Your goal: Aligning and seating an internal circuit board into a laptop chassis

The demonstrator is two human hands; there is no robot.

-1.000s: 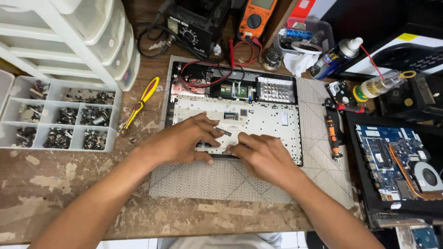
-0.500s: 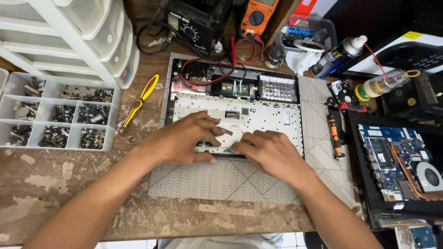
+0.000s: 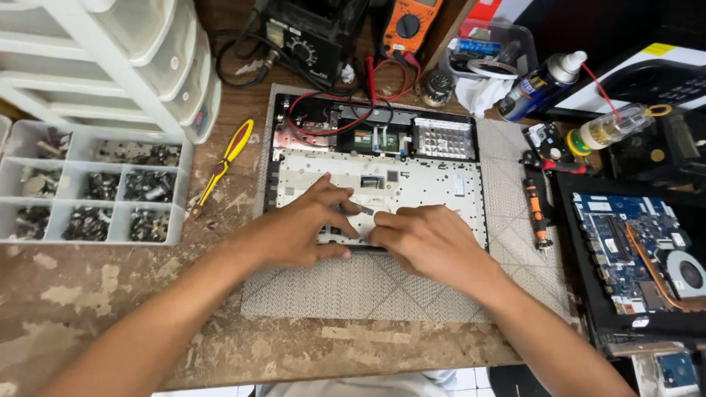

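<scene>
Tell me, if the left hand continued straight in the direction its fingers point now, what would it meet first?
The left hand points up and to the right across the white keyboard backplate. Probably it meets the right hand fingertips almost at once; past them, the small dark connector.

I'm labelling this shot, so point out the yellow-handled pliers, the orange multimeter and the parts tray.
Pliers (image 3: 220,167), head view, on the yellow handle.
Multimeter (image 3: 409,26), head view, on its round dial.
Parts tray (image 3: 181,192), head view, on its right rim.
</scene>
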